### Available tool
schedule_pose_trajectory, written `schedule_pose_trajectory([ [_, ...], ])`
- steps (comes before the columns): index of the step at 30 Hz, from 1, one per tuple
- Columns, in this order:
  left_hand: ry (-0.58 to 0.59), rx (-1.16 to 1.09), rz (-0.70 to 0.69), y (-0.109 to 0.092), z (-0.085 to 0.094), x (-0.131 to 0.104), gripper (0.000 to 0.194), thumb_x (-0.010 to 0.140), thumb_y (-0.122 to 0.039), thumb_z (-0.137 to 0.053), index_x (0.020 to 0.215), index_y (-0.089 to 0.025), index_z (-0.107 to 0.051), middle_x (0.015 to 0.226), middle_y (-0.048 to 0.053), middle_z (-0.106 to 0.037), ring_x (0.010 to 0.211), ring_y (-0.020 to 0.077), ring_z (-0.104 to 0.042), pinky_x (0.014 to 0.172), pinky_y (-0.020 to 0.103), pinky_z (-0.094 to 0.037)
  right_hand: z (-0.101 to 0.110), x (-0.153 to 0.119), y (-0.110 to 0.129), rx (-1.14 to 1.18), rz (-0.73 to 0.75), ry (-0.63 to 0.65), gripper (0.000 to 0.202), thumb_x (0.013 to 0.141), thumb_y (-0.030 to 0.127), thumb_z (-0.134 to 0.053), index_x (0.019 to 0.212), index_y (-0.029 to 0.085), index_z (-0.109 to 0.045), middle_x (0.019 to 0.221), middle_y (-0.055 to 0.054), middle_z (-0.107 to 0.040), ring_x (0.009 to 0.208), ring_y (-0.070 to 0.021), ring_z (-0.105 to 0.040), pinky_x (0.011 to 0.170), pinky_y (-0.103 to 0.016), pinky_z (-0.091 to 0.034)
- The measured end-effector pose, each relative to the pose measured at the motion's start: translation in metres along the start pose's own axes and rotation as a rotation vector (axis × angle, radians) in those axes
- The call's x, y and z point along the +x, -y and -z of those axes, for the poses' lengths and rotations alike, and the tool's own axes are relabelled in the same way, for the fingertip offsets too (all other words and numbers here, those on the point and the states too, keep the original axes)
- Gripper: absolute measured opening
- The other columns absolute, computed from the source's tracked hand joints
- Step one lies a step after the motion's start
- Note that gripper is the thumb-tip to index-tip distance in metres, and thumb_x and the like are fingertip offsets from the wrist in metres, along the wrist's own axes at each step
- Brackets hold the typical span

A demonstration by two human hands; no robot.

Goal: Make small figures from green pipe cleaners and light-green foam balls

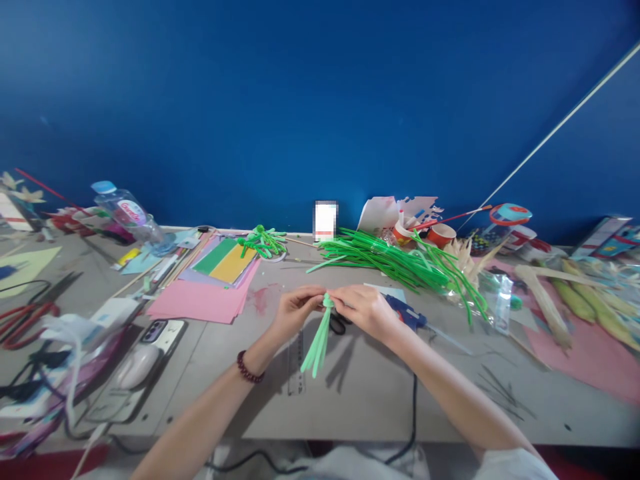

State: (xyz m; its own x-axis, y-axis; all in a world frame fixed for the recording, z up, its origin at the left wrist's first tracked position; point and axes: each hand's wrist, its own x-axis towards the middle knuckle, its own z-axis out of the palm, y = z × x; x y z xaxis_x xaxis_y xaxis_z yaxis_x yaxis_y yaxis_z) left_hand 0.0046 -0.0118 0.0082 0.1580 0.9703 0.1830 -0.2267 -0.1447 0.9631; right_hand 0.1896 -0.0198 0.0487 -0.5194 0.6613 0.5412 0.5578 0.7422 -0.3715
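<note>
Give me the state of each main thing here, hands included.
Left hand: pinching
Right hand: pinching
Light green pipe cleaners: gathered at the top, ends hanging loose
Darker green pipe cleaners: piled
Water bottle: capped
Glue gun: lying down
Phone: camera side up
Clear ruler: flat

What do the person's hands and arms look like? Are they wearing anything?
The left hand and right hand have no gloves. A dark reddish beaded bracelet circles the left wrist. The right arm shows a pale sleeve.
</note>
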Motion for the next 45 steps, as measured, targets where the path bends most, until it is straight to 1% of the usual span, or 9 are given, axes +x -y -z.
schedule_pose_trajectory([
  [5, 0.007, -0.034, -0.021, -0.003, 0.0, -0.001, 0.025, 0.07, -0.037, -0.074, 0.083, -0.016, -0.074, 0.09, 0.008, -0.072, 0.073, 0.0175, -0.069, 0.065, 0.03, -0.062, -0.002, 0.001, 0.0, 0.101, -0.118, -0.031, 0.024, 0.091, 0.026, -0.048, 0.103, 0.026, -0.069, 0.098, -0.003, -0.073, 0.088, -0.0189, -0.068, 0.079, -0.03, -0.053],
  [12, 0.014, -0.087, -0.021, -0.004, 0.0, -0.001, 0.024, 0.065, -0.03, -0.078, 0.084, -0.017, -0.073, 0.091, 0.007, -0.071, 0.075, 0.0168, -0.069, 0.068, 0.027, -0.06, 0.006, 0.005, 0.005, 0.27, -0.227, -0.027, 0.026, 0.09, 0.024, -0.049, 0.104, 0.027, -0.07, 0.098, -0.002, -0.073, 0.088, -0.0194, -0.068, 0.08, -0.03, -0.053],
  [19, -0.024, -0.107, 0.017, -0.005, -0.001, 0.0, 0.025, 0.062, -0.031, -0.08, 0.081, -0.016, -0.074, 0.089, 0.007, -0.072, 0.074, 0.0172, -0.068, 0.066, 0.027, -0.059, 0.007, 0.004, 0.002, 0.297, -0.224, 0.007, 0.024, 0.087, 0.028, -0.056, 0.106, 0.027, -0.07, 0.103, -0.002, -0.072, 0.092, -0.019, -0.068, 0.084, -0.028, -0.052],
  [28, -0.048, -0.12, 0.031, -0.004, -0.002, -0.001, 0.022, 0.061, -0.029, -0.081, 0.078, -0.016, -0.074, 0.087, 0.006, -0.071, 0.072, 0.0163, -0.067, 0.064, 0.028, -0.059, 0.001, 0.003, 0.004, 0.241, -0.182, -0.041, 0.023, 0.089, 0.024, -0.052, 0.101, 0.026, -0.072, 0.098, -0.002, -0.074, 0.088, -0.0189, -0.069, 0.079, -0.028, -0.054],
  [32, -0.041, -0.113, 0.035, -0.005, -0.001, 0.0, 0.025, 0.064, -0.031, -0.079, 0.083, -0.016, -0.074, 0.091, 0.007, -0.071, 0.077, 0.0184, -0.067, 0.068, 0.03, -0.058, 0.001, 0.004, 0.003, 0.274, -0.212, -0.048, 0.023, 0.089, 0.024, -0.053, 0.104, 0.026, -0.07, 0.101, -0.002, -0.073, 0.092, -0.0183, -0.068, 0.083, -0.029, -0.052],
  [36, -0.018, -0.148, 0.051, -0.004, 0.002, 0.001, 0.028, 0.065, -0.033, -0.078, 0.088, -0.018, -0.073, 0.097, 0.007, -0.071, 0.085, 0.0204, -0.067, 0.074, 0.032, -0.056, 0.002, 0.005, 0.001, 0.334, -0.214, -0.011, 0.029, 0.084, 0.028, -0.061, 0.113, 0.027, -0.064, 0.104, -0.003, -0.07, 0.092, -0.018, -0.066, 0.084, -0.03, -0.051],
  [40, 0.025, -0.178, 0.112, -0.002, 0.003, 0.001, 0.028, 0.068, -0.032, -0.076, 0.093, -0.019, -0.073, 0.105, 0.007, -0.069, 0.091, 0.0209, -0.066, 0.078, 0.031, -0.054, 0.0, 0.006, 0.0, 0.307, -0.208, -0.049, 0.024, 0.084, 0.031, -0.061, 0.107, 0.024, -0.064, 0.102, -0.005, -0.068, 0.09, -0.0186, -0.064, 0.08, -0.031, -0.052],
  [43, 0.081, -0.207, 0.19, -0.002, 0.002, 0.001, 0.037, 0.07, -0.029, -0.076, 0.105, -0.019, -0.069, 0.103, 0.008, -0.07, 0.092, 0.02, -0.066, 0.082, 0.03, -0.051, -0.002, 0.006, 0.001, 0.296, -0.194, -0.087, 0.021, 0.084, 0.031, -0.061, 0.103, 0.023, -0.064, 0.103, -0.007, -0.067, 0.088, -0.0182, -0.063, 0.079, -0.031, -0.052],
  [45, 0.09, -0.224, 0.204, -0.003, 0.001, 0.001, 0.041, 0.068, -0.026, -0.077, 0.107, -0.019, -0.067, 0.105, 0.007, -0.07, 0.094, 0.0194, -0.065, 0.083, 0.028, -0.05, -0.003, 0.006, 0.002, 0.292, -0.212, -0.085, 0.02, 0.083, 0.029, -0.062, 0.101, 0.022, -0.062, 0.102, -0.006, -0.067, 0.083, -0.0169, -0.063, 0.077, -0.03, -0.052],
])
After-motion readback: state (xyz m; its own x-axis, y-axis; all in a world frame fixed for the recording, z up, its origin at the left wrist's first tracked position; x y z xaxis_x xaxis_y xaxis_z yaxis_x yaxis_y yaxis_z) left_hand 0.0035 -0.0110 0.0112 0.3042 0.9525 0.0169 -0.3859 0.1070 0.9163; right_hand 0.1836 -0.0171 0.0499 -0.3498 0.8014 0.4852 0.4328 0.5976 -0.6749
